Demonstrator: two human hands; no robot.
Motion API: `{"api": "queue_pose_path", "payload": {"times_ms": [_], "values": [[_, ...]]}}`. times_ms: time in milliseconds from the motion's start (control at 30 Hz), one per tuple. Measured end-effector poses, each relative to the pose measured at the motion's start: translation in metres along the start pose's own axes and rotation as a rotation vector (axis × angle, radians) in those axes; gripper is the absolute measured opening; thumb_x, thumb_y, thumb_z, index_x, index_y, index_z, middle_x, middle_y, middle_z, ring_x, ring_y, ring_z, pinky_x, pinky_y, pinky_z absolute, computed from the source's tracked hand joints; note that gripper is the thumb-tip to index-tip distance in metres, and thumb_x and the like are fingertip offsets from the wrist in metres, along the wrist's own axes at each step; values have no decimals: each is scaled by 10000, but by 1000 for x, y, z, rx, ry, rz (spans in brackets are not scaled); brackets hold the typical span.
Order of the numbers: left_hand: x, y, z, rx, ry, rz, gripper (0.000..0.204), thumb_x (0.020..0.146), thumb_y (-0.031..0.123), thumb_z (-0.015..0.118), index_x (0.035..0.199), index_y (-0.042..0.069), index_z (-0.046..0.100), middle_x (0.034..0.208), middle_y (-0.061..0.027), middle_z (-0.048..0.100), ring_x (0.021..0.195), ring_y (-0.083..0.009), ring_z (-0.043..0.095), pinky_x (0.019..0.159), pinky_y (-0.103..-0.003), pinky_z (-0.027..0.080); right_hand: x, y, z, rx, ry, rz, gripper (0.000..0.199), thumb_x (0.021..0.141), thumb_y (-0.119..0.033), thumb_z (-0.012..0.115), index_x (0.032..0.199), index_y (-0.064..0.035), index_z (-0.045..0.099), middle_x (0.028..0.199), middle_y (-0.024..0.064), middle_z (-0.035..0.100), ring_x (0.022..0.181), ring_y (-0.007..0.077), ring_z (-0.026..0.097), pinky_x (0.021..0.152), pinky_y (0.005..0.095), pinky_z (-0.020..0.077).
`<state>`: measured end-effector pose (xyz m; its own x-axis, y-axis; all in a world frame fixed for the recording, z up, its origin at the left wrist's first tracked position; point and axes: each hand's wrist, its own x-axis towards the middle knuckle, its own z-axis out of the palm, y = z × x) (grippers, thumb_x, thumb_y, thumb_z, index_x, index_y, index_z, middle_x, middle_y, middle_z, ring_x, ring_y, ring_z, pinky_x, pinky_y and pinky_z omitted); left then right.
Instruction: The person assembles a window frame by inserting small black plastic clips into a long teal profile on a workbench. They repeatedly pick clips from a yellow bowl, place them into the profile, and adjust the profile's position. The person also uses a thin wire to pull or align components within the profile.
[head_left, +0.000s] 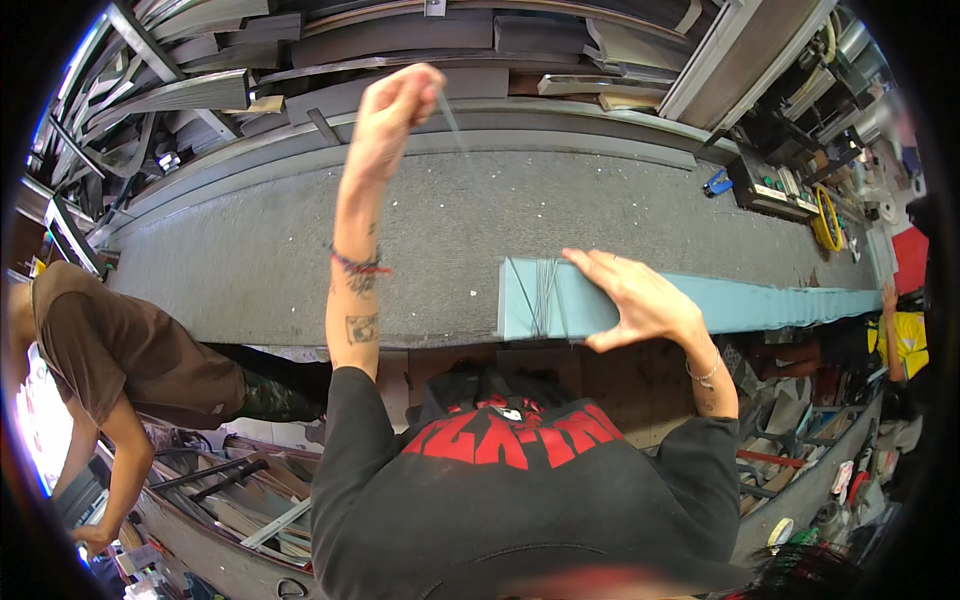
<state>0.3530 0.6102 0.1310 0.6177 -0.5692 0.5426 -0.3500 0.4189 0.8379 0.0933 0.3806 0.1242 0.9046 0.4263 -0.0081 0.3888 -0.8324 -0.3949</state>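
My left hand (395, 105) is raised over the far side of the bench, closed in a fist around a thin string (452, 125). The string's free length trails down to the right and blurs out. My right hand (640, 300) spans the width of a long light-blue wrapped bundle (760, 307), its fingers at the far edge and its thumb at the near edge. Several turns of thin dark cord (545, 297) circle the bundle just left of that hand, near its squared left end. The bundle lies lengthwise along the bench's near edge.
The grey-topped workbench (400, 240) curves across the view. Racks of long profiles (390, 45) stand behind it. At right are a blue tool (718, 184), a black box (775, 188) and a yellow ring (829, 217). One person (130, 350) stands left, another in yellow (908, 343) at the bundle's far end.
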Motion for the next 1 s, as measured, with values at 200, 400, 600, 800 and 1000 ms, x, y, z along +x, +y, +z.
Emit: {"api": "queue_pose_path", "payload": {"times_ms": [200, 400, 600, 800, 1000], "values": [[-38, -114, 95, 131, -23, -161, 335, 927, 374, 565, 799, 65, 579, 722, 54, 514, 691, -73, 458, 607, -252, 397, -21, -19, -12, 6, 54, -75, 976, 533, -310, 763, 1354, 24, 355, 1107, 237, 536, 1023, 400, 538, 901, 427, 443], [-185, -17, 153, 474, -744, -85, 74, 871, 118, 534, 903, 90, 595, 768, -96, 622, 653, -295, 604, 550, -404, 454, -20, 22, -36, -223, 336, 72, 970, 500, -259, 731, 1357, 13, 368, 1184, 225, 521, 1090, 407, 500, 968, 435, 404], [-147, 126, 49, 160, -771, 259, 124, 865, 114, 570, 747, 107, 532, 561, 9, 469, 448, -148, 447, 417, -291, 319, -29, 54, -8, -383, 342, 74, 977, 527, -205, 762, 1386, -30, 331, 1134, 186, 508, 1027, 338, 505, 937, 404, 405], [-203, 154, -125, -459, 341, 690, 298, 886, 186, 600, 634, 132, 449, 502, 66, 241, 463, -53, 146, 464, -250, 155, -17, 91, -6, -565, 384, 52, 982, 535, -238, 780, 1382, -28, 329, 1124, 161, 515, 1019, 315, 504, 917, 389, 413], [-283, 68, -185, 2166, 264, -1260, 309, 853, 209, 622, 1106, 32, 615, 1052, -180, 633, 1071, -348, 568, 923, -431, 433, -21, 97, -19, -549, 336, 115, 987, 548, -256, 779, 1391, -30, 317, 1147, 165, 507, 1026, 311, 506, 918, 391, 418]]}}
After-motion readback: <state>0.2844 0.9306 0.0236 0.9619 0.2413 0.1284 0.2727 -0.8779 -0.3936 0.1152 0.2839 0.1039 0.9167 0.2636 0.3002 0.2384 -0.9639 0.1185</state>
